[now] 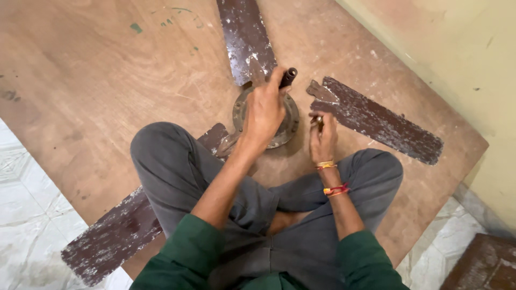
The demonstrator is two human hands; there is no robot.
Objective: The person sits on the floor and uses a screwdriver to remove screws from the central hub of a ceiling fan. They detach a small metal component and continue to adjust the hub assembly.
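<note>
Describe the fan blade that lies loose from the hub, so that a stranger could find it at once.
Start at the brown wooden board where the person sits cross-legged. At its middle is the round metal hub, gripped by the left hand. The loose blade lies beside the right hand, pointing to the board's right corner; unlike the other two blades, its bracket end stands apart from the hub.

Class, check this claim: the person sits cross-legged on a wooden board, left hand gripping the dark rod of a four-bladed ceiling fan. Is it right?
Not quite. The head view shows three worn brown blades on the ceiling fan, not four. The left hand does grip the dark rod above the wooden board.
</note>
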